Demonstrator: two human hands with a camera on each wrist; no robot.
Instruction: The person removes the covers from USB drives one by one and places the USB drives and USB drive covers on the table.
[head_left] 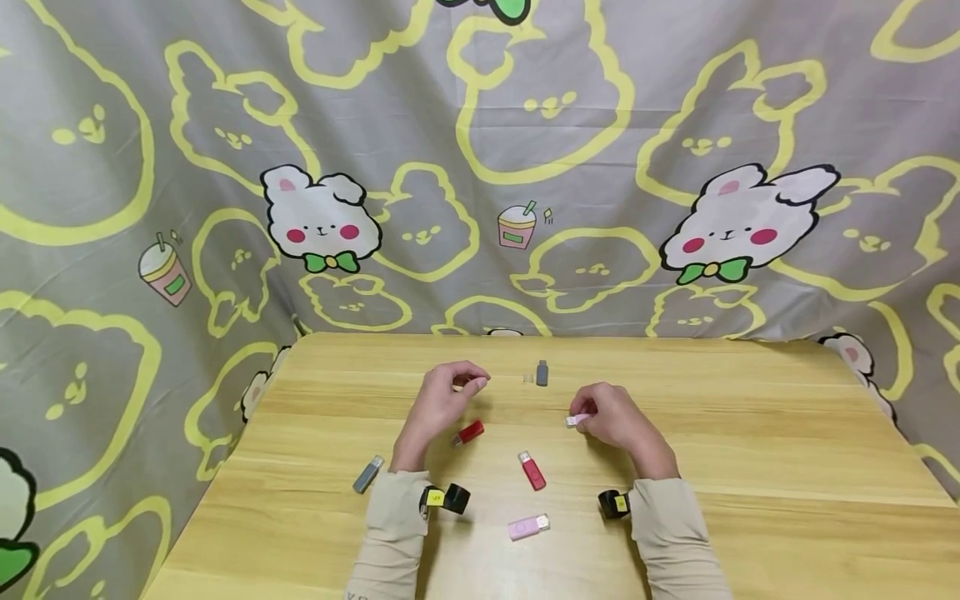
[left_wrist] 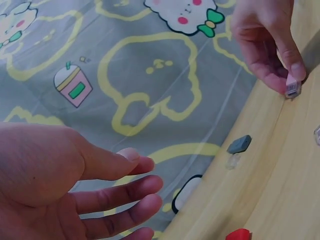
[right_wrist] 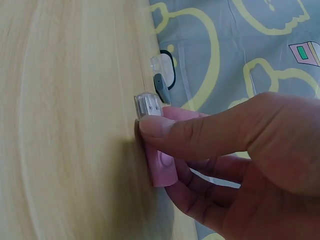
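Right hand (head_left: 621,418) pinches pink USB stick (right_wrist: 163,169); left hand (head_left: 444,398) loose, released, above counter (head_left: 780,442) near red stick (head_left: 472,432); gray stick (head_left: 542,374) between hands, farther back.

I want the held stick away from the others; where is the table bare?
Bare table lies right of the right hand, out to the right edge, and left of the nearer grey stick, out to the left edge. Crowded: the middle, with two red sticks, a loose pink stick and, farther back, another grey stick.
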